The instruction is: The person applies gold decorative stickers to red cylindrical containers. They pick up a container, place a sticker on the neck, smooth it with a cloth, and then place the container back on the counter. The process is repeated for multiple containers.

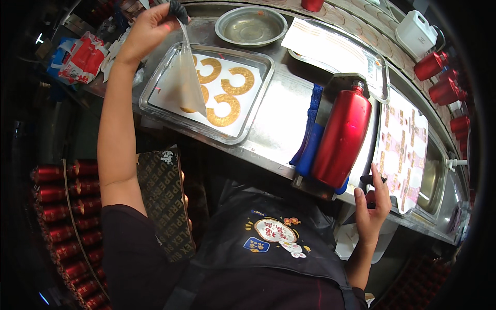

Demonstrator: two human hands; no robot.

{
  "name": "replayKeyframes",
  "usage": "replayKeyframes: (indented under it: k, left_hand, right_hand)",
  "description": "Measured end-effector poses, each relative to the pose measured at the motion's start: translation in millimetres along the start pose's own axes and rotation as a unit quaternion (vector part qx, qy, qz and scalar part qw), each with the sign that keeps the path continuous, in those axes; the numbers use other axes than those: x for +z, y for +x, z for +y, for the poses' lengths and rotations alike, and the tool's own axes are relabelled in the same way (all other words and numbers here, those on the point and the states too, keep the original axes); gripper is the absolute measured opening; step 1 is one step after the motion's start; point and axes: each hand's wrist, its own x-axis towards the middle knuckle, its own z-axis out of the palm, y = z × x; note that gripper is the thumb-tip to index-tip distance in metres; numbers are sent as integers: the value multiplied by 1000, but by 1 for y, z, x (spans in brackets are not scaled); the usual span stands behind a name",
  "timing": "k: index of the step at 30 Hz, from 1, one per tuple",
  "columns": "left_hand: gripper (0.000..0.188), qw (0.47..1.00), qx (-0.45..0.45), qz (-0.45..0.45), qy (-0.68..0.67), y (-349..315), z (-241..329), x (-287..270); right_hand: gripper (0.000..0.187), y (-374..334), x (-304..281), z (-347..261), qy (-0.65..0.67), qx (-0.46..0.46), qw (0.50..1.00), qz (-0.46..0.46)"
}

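My left hand (150,32), with black covers on its fingertips, is raised at the upper left. It pinches the top of a translucent film sheet (189,77), which hangs down over a metal tray (250,121). In that tray lies a white backing sheet (248,63) bearing several gold C-shaped decals (225,109); the film covers part of it. A glossy red metal bottle (343,135) lies in a holder with blue cloth (308,147) along its left side. Just right of the bottle's base, my right hand (373,209) has its fingers apart and holds nothing visible.
A round metal basin (251,27) stands behind the tray. Striped sheets (330,45) lie on a second tray (383,88), and a printed decal sheet (402,150) is at the right beside a sink (436,181). Stacked red bottles (67,227) fill the lower left, next to a cardboard box (164,201).
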Motion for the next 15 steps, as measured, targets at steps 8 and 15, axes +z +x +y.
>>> replayKeyframes:
  k: [8,15]
  left_hand:
    - [21,992,94,53,58,38,112,-19]
    - [14,923,329,126,154,80,206,10]
  right_hand:
    - [64,39,-3,-34,69,-78,993,49]
    - [88,125,36,-83,101,-109,989,-14]
